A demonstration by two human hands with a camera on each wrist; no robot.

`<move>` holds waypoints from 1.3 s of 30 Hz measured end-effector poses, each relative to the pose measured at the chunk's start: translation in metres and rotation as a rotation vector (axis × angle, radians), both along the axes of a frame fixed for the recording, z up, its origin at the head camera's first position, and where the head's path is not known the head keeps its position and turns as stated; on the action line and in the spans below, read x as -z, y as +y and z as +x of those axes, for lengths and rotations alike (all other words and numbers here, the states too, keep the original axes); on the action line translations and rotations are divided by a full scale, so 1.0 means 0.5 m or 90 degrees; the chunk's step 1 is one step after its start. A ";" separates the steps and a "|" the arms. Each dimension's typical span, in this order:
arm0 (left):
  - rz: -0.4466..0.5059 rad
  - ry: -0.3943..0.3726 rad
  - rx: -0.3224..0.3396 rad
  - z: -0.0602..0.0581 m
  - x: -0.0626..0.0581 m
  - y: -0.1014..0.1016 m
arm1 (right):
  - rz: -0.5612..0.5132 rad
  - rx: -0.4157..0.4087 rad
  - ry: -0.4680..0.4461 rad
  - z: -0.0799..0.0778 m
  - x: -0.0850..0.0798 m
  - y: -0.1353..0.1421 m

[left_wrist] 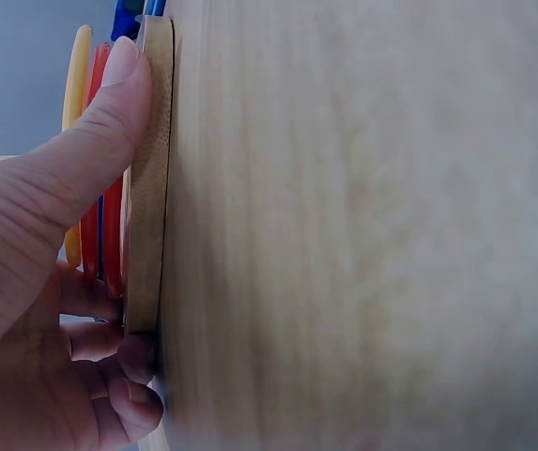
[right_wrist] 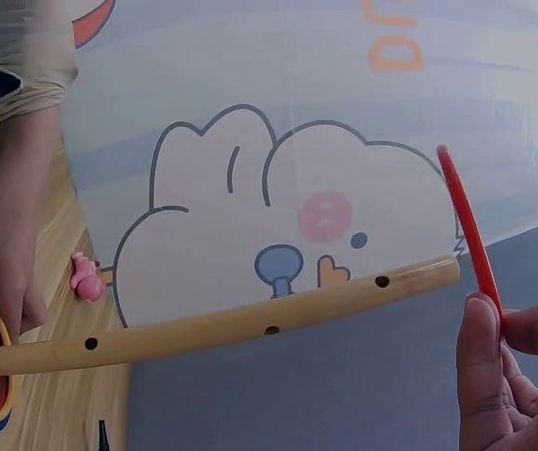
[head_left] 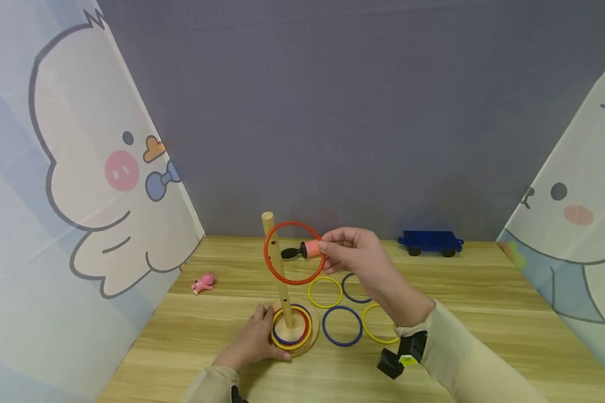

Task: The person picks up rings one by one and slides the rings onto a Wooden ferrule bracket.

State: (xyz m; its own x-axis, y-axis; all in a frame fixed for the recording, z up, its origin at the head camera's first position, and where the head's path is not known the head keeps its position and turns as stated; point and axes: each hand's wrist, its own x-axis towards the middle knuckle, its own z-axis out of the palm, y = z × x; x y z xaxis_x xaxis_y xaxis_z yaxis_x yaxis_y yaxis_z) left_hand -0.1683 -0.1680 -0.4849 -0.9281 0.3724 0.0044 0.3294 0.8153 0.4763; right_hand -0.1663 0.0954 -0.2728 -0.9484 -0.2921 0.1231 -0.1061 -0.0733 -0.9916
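My right hand (head_left: 353,252) pinches a red ring (head_left: 294,282) at its edge between thumb and fingers. The ring overlaps the upper part of the wooden post (head_left: 283,290) in the head view; the right wrist view shows it edge-on, just beyond and apart from the post's tip. Down at the post's foot, my left hand (head_left: 257,338) grips the round wooden base (left_wrist: 151,235), thumb on its near side and fingers curled at the far side. Stacked on that base, around the post, lie a yellow ring (left_wrist: 73,244), red rings (left_wrist: 114,244) and a blue one.
Right of the base, two blue rings (head_left: 343,344) and two yellow rings (head_left: 325,307) lie on the table (head_left: 222,319). A pink toy animal (head_left: 204,282) is at left, a blue wagon (head_left: 430,240) back right. Behind the red ring lies a pink object with a black handle (head_left: 311,248).
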 end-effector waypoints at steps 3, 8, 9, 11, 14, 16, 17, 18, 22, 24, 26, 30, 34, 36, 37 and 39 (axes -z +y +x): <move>0.000 0.005 -0.002 -0.001 -0.002 0.000 | -0.005 0.006 -0.002 -0.003 -0.010 -0.008; 0.001 -0.003 0.000 -0.001 -0.004 0.001 | -0.014 0.007 0.001 -0.008 -0.020 -0.018; 0.002 -0.004 0.000 0.000 -0.004 0.001 | -0.017 0.007 0.000 -0.008 -0.023 -0.019; -0.001 0.000 0.003 0.000 -0.003 0.000 | -0.026 0.007 0.003 -0.009 -0.027 -0.021; -0.005 0.007 0.004 -0.001 -0.001 -0.002 | -0.038 0.006 0.011 -0.010 -0.035 -0.024; -0.007 0.005 0.002 -0.001 0.000 -0.003 | -0.046 0.005 0.017 -0.010 -0.039 -0.028; -0.006 0.004 0.001 0.000 0.001 -0.003 | -0.050 0.004 0.019 -0.011 -0.041 -0.029; -0.006 0.004 0.001 0.000 0.001 -0.003 | -0.054 0.004 0.022 -0.011 -0.043 -0.031; -0.005 0.007 0.001 0.003 -0.002 -0.001 | -0.068 0.005 0.030 -0.012 -0.048 -0.038; -0.004 0.010 0.001 0.004 -0.005 0.001 | -0.071 0.010 0.033 -0.014 -0.048 -0.042; -0.004 0.013 0.000 0.005 -0.008 0.002 | -0.075 0.015 0.033 -0.016 -0.047 -0.044; -0.002 0.009 -0.001 0.006 -0.010 0.003 | -0.082 0.027 0.024 -0.020 -0.043 -0.049; 0.000 0.007 -0.002 0.005 -0.007 0.002 | -0.081 0.040 0.025 -0.022 -0.039 -0.051; 0.001 0.007 -0.002 0.005 -0.005 0.002 | -0.079 0.046 0.027 -0.023 -0.037 -0.052; 0.000 0.007 -0.003 0.004 -0.004 0.002 | -0.078 0.049 0.028 -0.024 -0.036 -0.052; -0.002 0.007 -0.003 0.004 -0.003 0.002 | -0.077 0.056 0.025 -0.025 -0.034 -0.052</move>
